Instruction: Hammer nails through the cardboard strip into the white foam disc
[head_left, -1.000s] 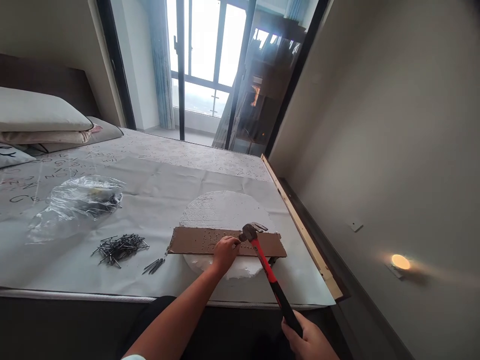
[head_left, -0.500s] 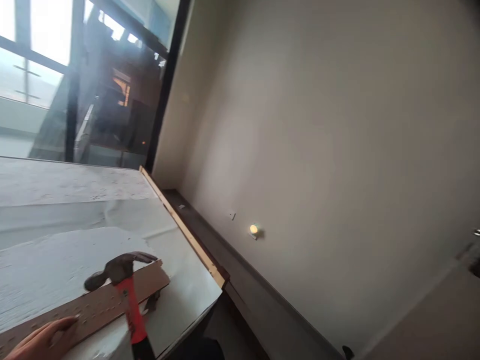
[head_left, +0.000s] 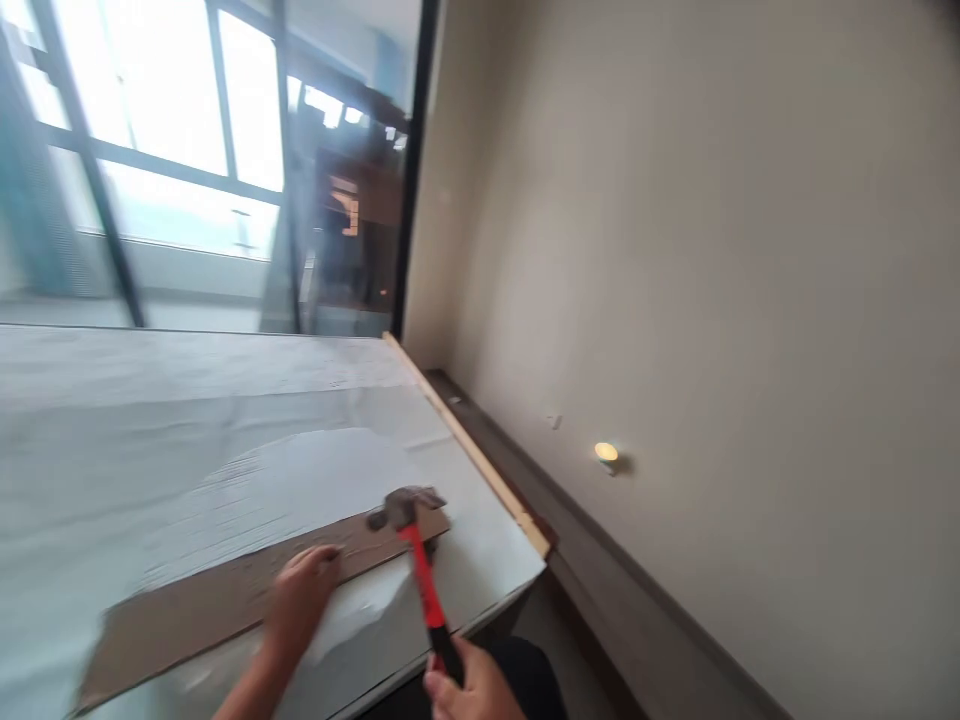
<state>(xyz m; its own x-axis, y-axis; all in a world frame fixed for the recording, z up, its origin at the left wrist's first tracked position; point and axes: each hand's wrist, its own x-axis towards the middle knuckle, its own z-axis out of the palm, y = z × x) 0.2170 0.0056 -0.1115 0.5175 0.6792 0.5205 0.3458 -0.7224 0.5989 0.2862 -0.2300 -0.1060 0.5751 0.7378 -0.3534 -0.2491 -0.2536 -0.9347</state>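
My right hand (head_left: 476,682) is wrapped round the black grip of a claw hammer (head_left: 425,585) with a red shaft. The hammer's dark metal head is raised over the right end of a long brown board (head_left: 187,615), which lies at a slant on a white-covered surface (head_left: 45,480). On the board's upper face rests my left hand (head_left: 304,590), its thumb and fingers pinched together near the middle. Something tiny may be between the fingertips, but blur hides what it is. Small raised dots are faintly visible on the board near that hand.
A pale wooden strip (head_left: 480,465) runs along the surface's right edge. Beyond it stand a plain wall (head_left: 675,250) and a small lit lamp (head_left: 606,453). Glass panels and a window (head_left: 165,90) are at the back left. My dark-clothed knee (head_left: 532,672) shows below the edge.
The view has swung left, so everything sits farther right. Both hands and the board's left end now show. Against the board, the hammer head remains near the right end.
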